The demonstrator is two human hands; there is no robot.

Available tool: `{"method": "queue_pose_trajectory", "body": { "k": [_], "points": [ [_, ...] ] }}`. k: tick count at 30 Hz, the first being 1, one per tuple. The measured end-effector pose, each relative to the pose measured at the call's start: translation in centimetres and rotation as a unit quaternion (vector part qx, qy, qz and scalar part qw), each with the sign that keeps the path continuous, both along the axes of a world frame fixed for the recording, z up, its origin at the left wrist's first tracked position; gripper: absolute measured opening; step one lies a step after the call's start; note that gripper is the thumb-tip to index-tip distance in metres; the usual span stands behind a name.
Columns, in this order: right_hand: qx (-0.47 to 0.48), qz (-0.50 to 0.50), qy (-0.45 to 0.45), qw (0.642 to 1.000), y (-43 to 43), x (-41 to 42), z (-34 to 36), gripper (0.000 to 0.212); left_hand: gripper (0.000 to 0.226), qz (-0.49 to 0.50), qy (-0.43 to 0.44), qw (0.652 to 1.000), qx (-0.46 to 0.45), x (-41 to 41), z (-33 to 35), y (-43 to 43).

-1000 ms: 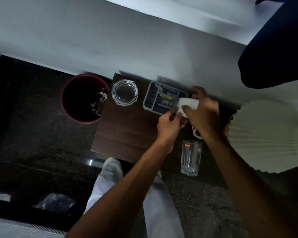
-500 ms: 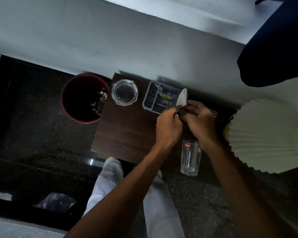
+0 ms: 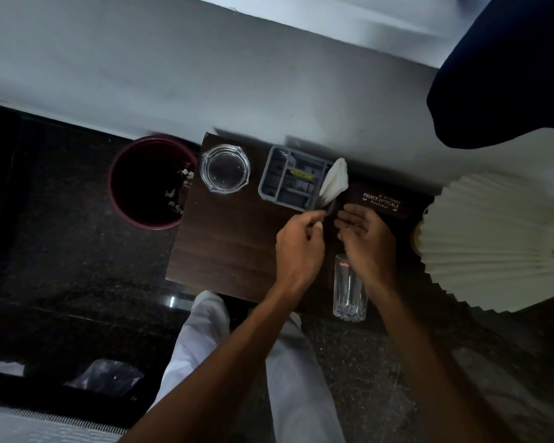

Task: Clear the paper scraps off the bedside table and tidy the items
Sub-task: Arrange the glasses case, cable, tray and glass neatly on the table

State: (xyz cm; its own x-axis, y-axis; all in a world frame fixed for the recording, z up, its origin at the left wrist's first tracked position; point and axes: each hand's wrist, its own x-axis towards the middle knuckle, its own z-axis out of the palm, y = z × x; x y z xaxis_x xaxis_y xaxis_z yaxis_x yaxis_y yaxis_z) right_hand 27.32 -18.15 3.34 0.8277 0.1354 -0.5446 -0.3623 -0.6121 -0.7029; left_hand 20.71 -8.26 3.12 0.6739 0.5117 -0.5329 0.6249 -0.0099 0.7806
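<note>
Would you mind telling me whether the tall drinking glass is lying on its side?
No, the tall drinking glass stands upright at the near edge of the bedside table, just below the right hand.

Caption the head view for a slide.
Left hand pinches a white cloth beside the grey organiser; right hand open near a glass.

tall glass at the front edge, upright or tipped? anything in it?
Upright: the tall glass stands on its base on the bedside table, rim up. It looks empty; the clear walls show no liquid.
</note>
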Motion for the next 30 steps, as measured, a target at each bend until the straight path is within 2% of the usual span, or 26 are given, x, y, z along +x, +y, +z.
{"method": "queue_pose_trajectory", "body": {
  "k": [4,10,14,20,30],
  "points": [
    [-0.041,0.013,-0.039,0.998,-2.5,-3.2,-0.7,0.039,0.027,0.002,0.0,0.999,-0.036,-2.0,-1.0,-1.4],
    [-0.141,0.053,-0.123,0.981,-6.1,-7.2,-1.5,0.049,0.025,-0.026,0.053,0.995,-0.075,-4.3,-3.5,-4.2],
    [-0.168,0.026,-0.108,0.98,-7.4,-8.4,-2.4,0.061,0.028,-0.021,0.082,0.992,-0.091,-5.0,-4.6,-5.9],
    [-0.16,0.032,-0.043,0.986,-8.3,-8.0,-4.0,0.075,0.033,-0.044,0.1,0.984,-0.143,-4.8,-5.3,-6.9],
    [-0.126,-0.005,0.023,0.992,-8.9,-6.0,-4.7,0.082,0.034,-0.062,0.123,0.976,-0.166,-3.2,-5.3,-7.4]
  ]
}}
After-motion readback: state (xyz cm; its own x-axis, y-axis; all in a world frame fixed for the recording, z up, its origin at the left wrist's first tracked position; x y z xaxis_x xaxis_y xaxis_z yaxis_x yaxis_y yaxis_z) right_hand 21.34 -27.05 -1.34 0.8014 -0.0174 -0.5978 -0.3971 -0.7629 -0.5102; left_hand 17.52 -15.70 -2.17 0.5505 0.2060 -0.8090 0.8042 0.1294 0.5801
